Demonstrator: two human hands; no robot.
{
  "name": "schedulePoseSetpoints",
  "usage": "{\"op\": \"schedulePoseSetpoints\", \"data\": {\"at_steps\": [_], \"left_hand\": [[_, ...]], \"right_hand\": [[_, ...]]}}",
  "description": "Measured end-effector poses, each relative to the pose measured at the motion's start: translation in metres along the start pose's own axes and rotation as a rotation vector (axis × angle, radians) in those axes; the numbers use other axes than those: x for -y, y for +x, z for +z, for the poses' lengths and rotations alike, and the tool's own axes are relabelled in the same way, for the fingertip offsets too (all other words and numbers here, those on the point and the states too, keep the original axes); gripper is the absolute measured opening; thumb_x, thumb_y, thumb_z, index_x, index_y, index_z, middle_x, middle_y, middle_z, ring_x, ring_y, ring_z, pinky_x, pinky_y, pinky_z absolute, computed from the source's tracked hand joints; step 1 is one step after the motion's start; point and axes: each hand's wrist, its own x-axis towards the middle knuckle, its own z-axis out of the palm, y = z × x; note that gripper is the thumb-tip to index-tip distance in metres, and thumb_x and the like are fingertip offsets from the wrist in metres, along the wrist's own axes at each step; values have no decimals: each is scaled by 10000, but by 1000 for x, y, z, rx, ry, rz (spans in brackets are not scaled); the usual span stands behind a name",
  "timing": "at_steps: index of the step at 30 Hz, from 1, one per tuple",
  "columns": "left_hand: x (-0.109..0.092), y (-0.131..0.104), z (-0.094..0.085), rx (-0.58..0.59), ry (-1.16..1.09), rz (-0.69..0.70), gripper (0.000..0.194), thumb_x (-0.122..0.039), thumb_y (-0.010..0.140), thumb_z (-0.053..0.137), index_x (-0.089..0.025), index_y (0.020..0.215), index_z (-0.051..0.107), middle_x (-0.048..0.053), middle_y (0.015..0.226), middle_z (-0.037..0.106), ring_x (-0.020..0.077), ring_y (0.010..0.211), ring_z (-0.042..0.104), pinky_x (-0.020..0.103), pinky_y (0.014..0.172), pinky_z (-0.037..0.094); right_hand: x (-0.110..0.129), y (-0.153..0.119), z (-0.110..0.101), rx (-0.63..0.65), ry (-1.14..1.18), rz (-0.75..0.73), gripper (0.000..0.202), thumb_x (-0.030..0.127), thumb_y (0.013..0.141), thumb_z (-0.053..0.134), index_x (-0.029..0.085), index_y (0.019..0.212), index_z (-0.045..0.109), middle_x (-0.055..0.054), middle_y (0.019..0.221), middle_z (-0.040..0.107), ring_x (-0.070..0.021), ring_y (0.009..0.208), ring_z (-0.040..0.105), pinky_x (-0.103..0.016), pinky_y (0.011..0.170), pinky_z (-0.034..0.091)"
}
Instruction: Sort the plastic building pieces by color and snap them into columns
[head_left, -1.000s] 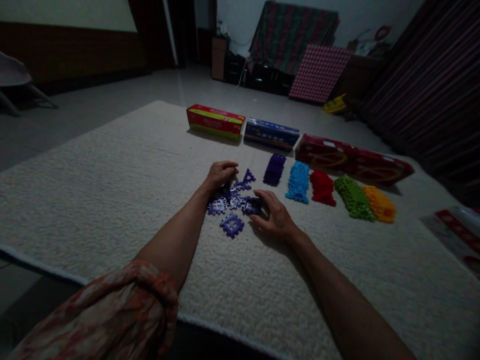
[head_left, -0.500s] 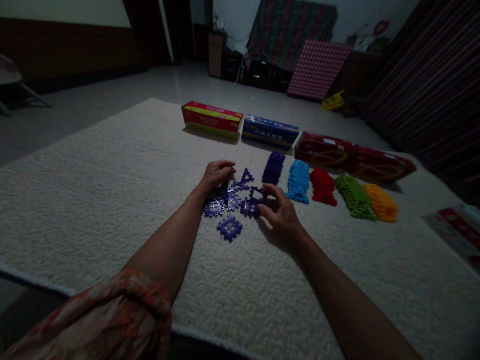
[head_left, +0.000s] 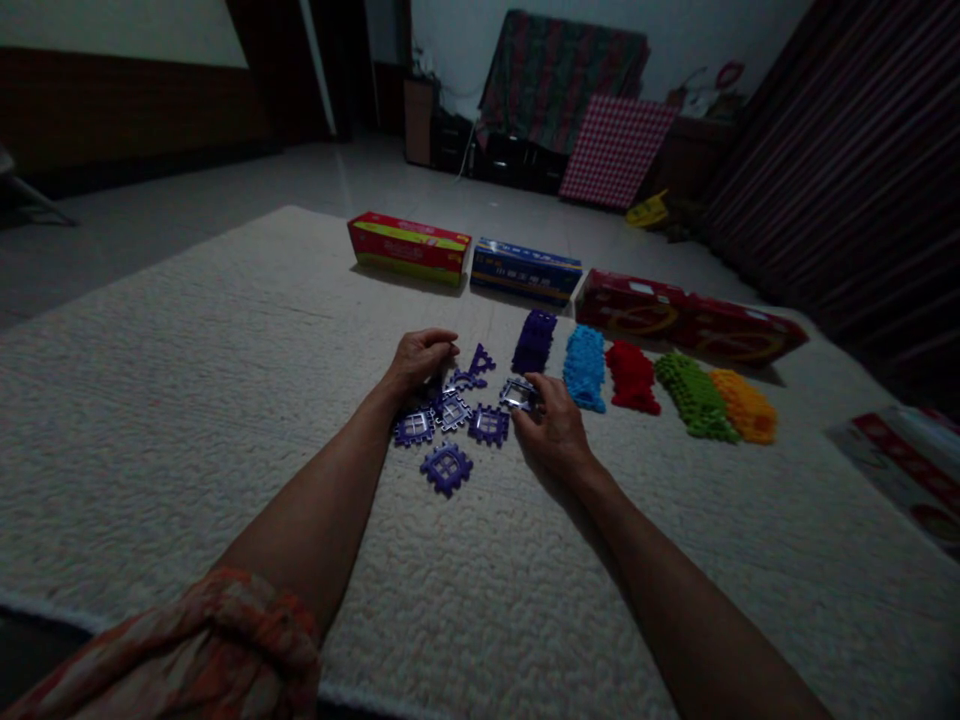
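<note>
Between the thumb and fingers of my right hand (head_left: 555, 425) is a purple square frame piece (head_left: 517, 393) with toothed edges, tilted off the mat. My left hand (head_left: 424, 358) rests by the far left of the loose purple pieces, its visible fingers loosely extended and slightly apart at the tips. Its underside is hidden. Around the hands lie several purple window pieces, including one window piece (head_left: 489, 425) left of my right hand and another (head_left: 447, 468) nearest me. A purple triangle piece (head_left: 481, 360) and an arched piece (head_left: 465, 381) lie right of my left hand.
Stacks stand in a row to the right: purple (head_left: 534, 342), blue (head_left: 584, 368), red (head_left: 632, 377), green (head_left: 694, 397) and orange (head_left: 744, 405). Behind them are a red-yellow box (head_left: 409, 248), a blue box (head_left: 526, 270) and dark red boxes (head_left: 690, 315) on the cream mat (head_left: 225, 330).
My right hand has lifted and tilted the square frame piece away from the window piece beside it, which now lies free. My left hand stays by the pile. The view has shifted slightly.
</note>
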Motion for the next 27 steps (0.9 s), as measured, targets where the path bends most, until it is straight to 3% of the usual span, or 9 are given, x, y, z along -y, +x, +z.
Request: {"op": "schedulePoseSetpoints", "data": {"at_steps": [4,10,16,22,24,27], "left_hand": [[2,0,-1,15,-4,0,279,-185,671,675,-155,935,759,60,795,758,137,658,654,257,645,517],[4,1,-1,8,-5,2,299,-214,636,712,-157,924,767,67,791,765,156,683,681,256,651,533],[8,6,-3,16,-12,15,316,-242,621,724,-162,924,766,58,784,767,168,700,700,270,683,548],[6,4,-3,17,32,38,294,-232,633,707,-170,913,775,57,799,772,163,719,695,262,698,539],[5,3,-3,17,26,26,283,-223,637,702,-171,906,773,57,794,769,158,699,685,261,684,534],[6,4,-3,23,11,40,265,-212,644,691,-176,894,773,54,782,767,154,697,682,258,681,531]], "right_hand": [[-1,3,-4,-14,-15,13,461,281,779,619,169,1226,635,-162,1228,628,-298,1123,609,-448,902,552],[-6,11,-4,-40,-151,41,246,252,853,555,173,1007,730,-126,937,681,-264,904,630,-420,871,520],[0,31,-3,111,-380,101,192,218,813,573,168,849,755,-115,853,677,-237,805,628,-337,746,483],[3,44,-7,245,-440,155,164,183,774,593,193,732,752,-88,730,702,-210,712,640,-297,652,445],[5,43,-6,225,-455,152,153,176,772,597,191,743,747,-95,769,708,-211,721,639,-300,657,449],[8,44,-8,97,-438,80,144,202,803,596,192,821,739,-97,860,696,-215,772,626,-317,708,473]]}}
